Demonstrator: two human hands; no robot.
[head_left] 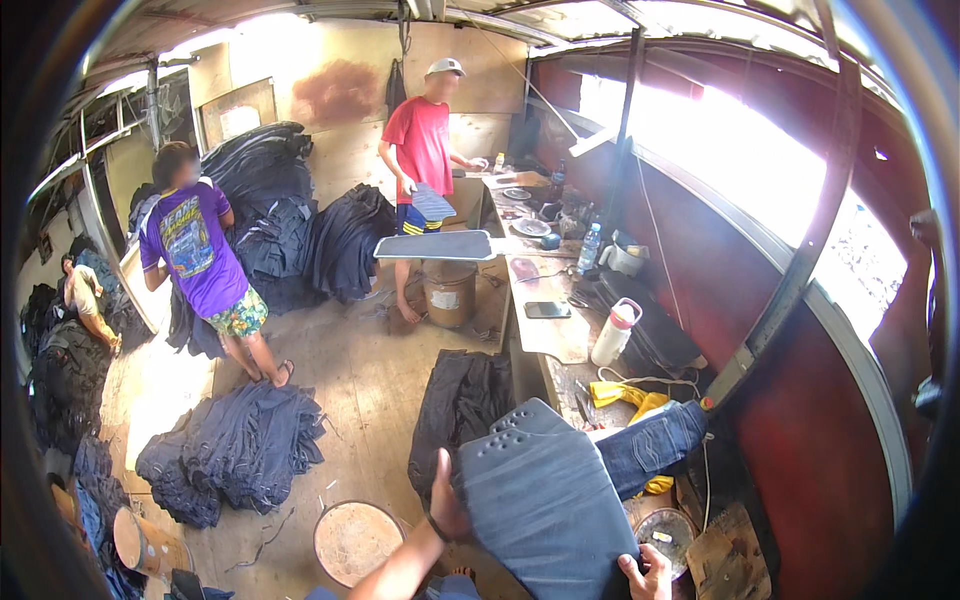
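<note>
A large flat blue-grey board [545, 495] with angled corners and small holes along its upper edge is tilted in front of me. My left hand [449, 500] grips its left edge, thumb up and other fingers partly hidden behind it. At the lower right corner, my right hand [648, 577] is closed on the board with the thumb on its face. Just beyond the board, folded blue jeans [650, 450] lie on the bench beside a yellow cloth [630, 397]. Dark folded fabric [460, 405] is behind the board's upper left.
A long bench [545, 375] carries a phone [548, 310], a white bottle [616, 332] and a water bottle [590, 248]. Round stools [357, 543] and dark garment piles [235, 450] occupy the floor. A person in red [420, 140] and one in purple [188, 240] stand farther off.
</note>
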